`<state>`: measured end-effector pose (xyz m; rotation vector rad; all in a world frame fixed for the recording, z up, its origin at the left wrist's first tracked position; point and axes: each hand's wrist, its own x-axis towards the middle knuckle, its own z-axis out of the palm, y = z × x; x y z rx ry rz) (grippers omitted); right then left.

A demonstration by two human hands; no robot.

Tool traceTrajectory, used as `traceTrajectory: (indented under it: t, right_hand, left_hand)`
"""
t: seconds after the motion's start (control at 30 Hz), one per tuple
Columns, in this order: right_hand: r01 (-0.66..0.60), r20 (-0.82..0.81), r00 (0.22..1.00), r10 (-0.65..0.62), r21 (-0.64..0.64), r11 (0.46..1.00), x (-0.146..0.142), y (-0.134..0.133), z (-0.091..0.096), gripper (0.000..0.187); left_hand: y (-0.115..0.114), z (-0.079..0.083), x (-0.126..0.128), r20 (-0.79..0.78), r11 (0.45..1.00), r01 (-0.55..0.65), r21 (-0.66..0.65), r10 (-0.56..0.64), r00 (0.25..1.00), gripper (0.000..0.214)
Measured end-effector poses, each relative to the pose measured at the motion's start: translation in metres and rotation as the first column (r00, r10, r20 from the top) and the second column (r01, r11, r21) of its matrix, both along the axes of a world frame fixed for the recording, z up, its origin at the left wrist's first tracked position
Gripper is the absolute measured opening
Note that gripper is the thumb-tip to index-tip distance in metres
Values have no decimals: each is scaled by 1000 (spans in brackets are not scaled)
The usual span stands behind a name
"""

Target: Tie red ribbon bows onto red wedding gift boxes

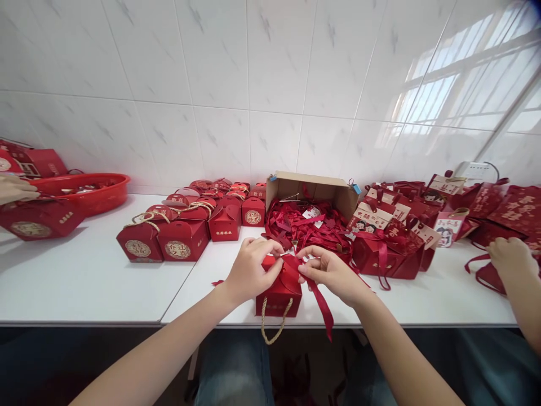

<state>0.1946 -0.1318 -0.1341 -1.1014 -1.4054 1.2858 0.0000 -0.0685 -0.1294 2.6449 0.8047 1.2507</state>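
Note:
A small red gift box (276, 301) with a rope handle (274, 341) hanging over the table edge stands in front of me. My left hand (256, 268) is closed at the box's top left, thumb and fingers pinching at the red ribbon there; the exact grip is partly hidden. On the other side my right hand (329, 273) pinches the dark red ribbon (322, 310), whose tail hangs down past the box's right side. Directly behind the box, a cardboard carton (313, 183) holds a heap of loose red ribbons (306, 225).
Red boxes with rope handles (183, 239) stand in rows at left. More red boxes with ribbons (384, 256) crowd the right. A red plastic basin (107, 194) sits far left. Other people's hands (513, 259) work at both sides. A tiled wall (220, 141) rises behind.

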Motion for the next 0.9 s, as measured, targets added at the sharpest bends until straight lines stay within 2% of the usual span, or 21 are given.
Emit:
traceTrajectory:
  t: [0.2, 0.37, 0.53, 0.67, 0.73, 0.9]
  right_hand:
    - [116, 170, 976, -133, 107, 987, -13, 13, -8, 35]
    - [130, 168, 971, -169, 220, 967, -28, 25, -14, 32]
    - [215, 112, 958, -262, 319, 923, -35, 28, -19, 23]
    - [240, 117, 949, -291, 329, 913, -38, 28, -22, 21]
    - [240, 122, 948, -293, 330, 913, -38, 28, -23, 21]
    - [217, 165, 946, -279, 317, 923, -34, 25, -25, 28]
  left_hand:
    - [-1, -1, 1, 18, 1000, -11, 10, 10, 1000, 10]
    - [-3, 1, 2, -3, 999, -36, -23, 36, 999, 9]
    - [-4, 3, -4, -25, 994, -33, -101, 31, 999, 11]
    - [-3, 7, -6, 3, 973, 46, -226, -46, 999, 13]
    - [-2, 8, -5, 24, 963, 31, -267, -25, 999, 7]
    - [0, 10, -2, 85, 962, -23, -272, 47, 995, 15]
